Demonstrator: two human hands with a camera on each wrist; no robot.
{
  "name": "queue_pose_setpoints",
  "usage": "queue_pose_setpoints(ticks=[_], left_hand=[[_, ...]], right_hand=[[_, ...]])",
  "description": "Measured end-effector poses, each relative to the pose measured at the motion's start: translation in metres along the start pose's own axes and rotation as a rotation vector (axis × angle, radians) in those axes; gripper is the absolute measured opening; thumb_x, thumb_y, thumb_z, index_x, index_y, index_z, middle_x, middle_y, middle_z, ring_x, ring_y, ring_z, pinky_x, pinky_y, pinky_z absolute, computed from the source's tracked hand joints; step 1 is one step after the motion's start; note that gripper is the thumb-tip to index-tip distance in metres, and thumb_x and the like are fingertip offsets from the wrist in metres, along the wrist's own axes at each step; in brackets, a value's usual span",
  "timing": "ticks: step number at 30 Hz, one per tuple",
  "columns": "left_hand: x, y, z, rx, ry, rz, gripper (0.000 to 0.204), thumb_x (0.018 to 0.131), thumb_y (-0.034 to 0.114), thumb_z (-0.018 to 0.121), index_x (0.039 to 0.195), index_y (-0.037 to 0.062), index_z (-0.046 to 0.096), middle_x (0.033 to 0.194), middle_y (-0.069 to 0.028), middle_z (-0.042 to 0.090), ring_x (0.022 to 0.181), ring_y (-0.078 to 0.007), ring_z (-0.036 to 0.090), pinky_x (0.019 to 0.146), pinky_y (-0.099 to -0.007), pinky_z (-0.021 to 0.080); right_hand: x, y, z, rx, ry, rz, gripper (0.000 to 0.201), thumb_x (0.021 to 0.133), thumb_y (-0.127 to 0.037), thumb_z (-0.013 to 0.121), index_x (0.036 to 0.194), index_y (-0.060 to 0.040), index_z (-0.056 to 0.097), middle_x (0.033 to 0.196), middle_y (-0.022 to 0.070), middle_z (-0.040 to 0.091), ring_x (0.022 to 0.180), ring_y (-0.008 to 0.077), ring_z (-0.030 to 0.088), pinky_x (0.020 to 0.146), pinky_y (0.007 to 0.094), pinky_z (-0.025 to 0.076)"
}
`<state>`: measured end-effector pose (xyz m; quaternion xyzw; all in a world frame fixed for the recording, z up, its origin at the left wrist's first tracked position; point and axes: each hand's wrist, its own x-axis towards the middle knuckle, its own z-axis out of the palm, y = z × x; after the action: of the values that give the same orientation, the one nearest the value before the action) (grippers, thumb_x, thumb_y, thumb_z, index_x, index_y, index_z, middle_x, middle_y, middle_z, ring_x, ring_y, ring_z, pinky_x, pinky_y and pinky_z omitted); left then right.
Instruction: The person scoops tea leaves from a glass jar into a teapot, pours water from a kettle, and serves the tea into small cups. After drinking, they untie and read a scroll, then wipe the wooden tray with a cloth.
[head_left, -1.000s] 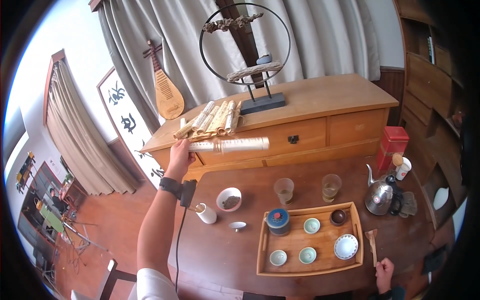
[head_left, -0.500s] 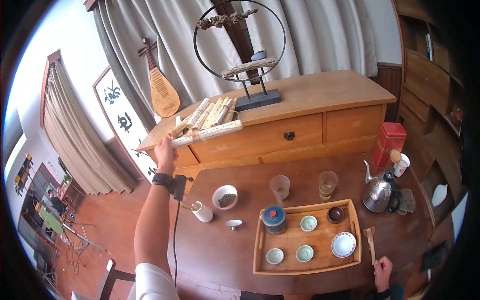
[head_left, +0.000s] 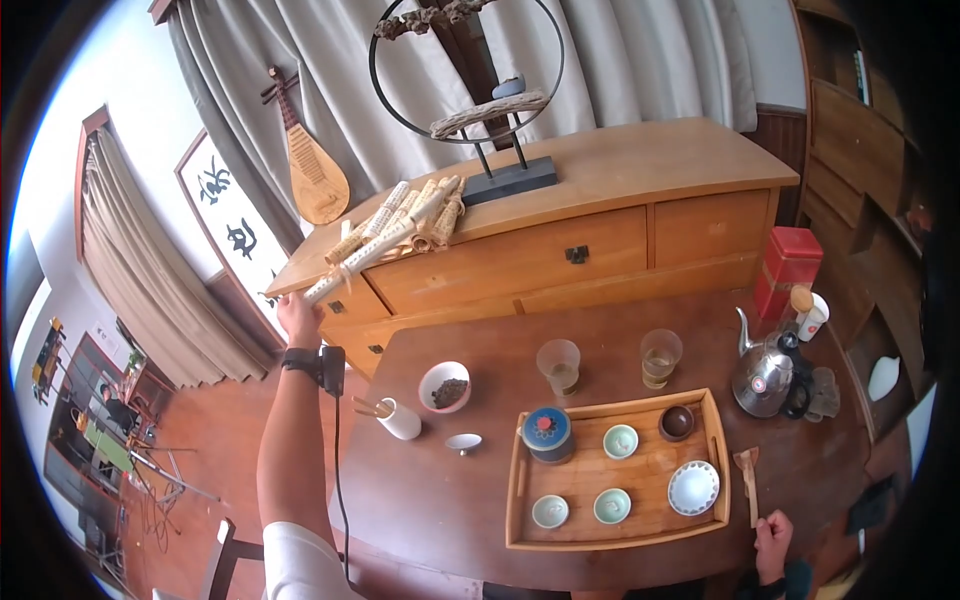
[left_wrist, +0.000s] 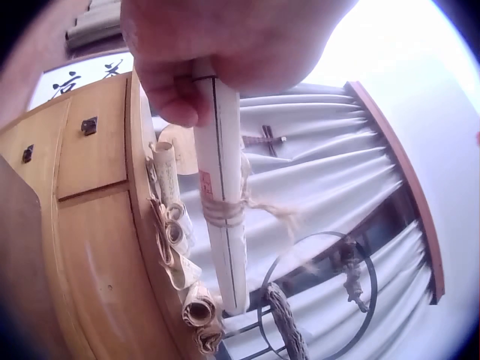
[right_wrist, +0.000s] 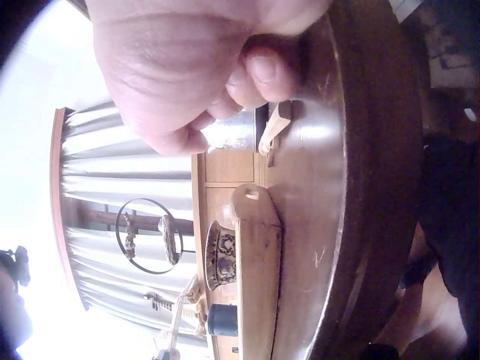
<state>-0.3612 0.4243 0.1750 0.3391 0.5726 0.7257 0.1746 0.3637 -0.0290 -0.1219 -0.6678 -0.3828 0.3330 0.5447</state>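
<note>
In the head view my left hand grips the lower end of a pale rolled scroll, which slants up to the right, its far part in front of the pile of scrolls on the cabinet. Twine is tied round the held scroll in the left wrist view, where the fingers of my left hand curl round its end. At the table's right side my right hand holds the handle end of a wooden utensil; curled fingers of this hand show in the right wrist view.
A wooden tray holds a blue-lidded pot and several cups. Around it stand a bowl, a white holder, two glasses, a kettle and a red tin. The cabinet bears a ring ornament.
My left hand has moved left, and the scroll has swung from nearly level to a steep slant, its far end higher. My right hand still holds the utensil in about the same place.
</note>
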Motion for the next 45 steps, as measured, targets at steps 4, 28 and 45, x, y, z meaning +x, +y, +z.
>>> queue_pose_setpoints(ticks=[4,28,45], left_hand=[[-0.007,0.002,0.014,0.031,-0.010,0.006,0.019,0.097,0.018,0.042,0.101,0.0038,0.054,0.074,-0.0058,0.056,0.050,-0.0117,0.052,0.043,-0.0260,0.046],[-0.177,0.066,-0.004,-0.483,-0.496,-0.076,0.019,0.104,0.020,0.046,0.113,0.0031,0.047,0.103,-0.0119,0.059,0.081,-0.0192,0.062,0.074,-0.0349,0.057],[-0.545,-0.001,-0.119,-0.211,-1.272,-0.642,0.044,0.099,0.020,0.055,0.137,0.0015,0.043,0.134,-0.0161,0.048,0.098,-0.0238,0.066,0.087,-0.0348,0.055]], right_hand=[[-0.001,-0.003,0.002,-0.002,0.001,-0.009,0.030,0.096,-0.013,0.058,0.072,-0.0136,0.041,0.056,-0.0074,0.039,0.045,0.0005,0.035,0.040,0.0193,0.025],[-0.019,-0.039,0.005,-0.191,0.032,-0.392,0.032,0.084,-0.006,0.064,0.067,-0.0054,0.037,0.060,0.0012,0.039,0.052,0.0115,0.036,0.048,0.0306,0.028],[-0.099,-0.184,0.196,0.337,-0.884,-0.197,0.056,0.091,-0.008,0.063,0.138,0.0021,0.034,0.113,0.0090,0.061,0.104,0.0137,0.060,0.095,0.0319,0.046]])
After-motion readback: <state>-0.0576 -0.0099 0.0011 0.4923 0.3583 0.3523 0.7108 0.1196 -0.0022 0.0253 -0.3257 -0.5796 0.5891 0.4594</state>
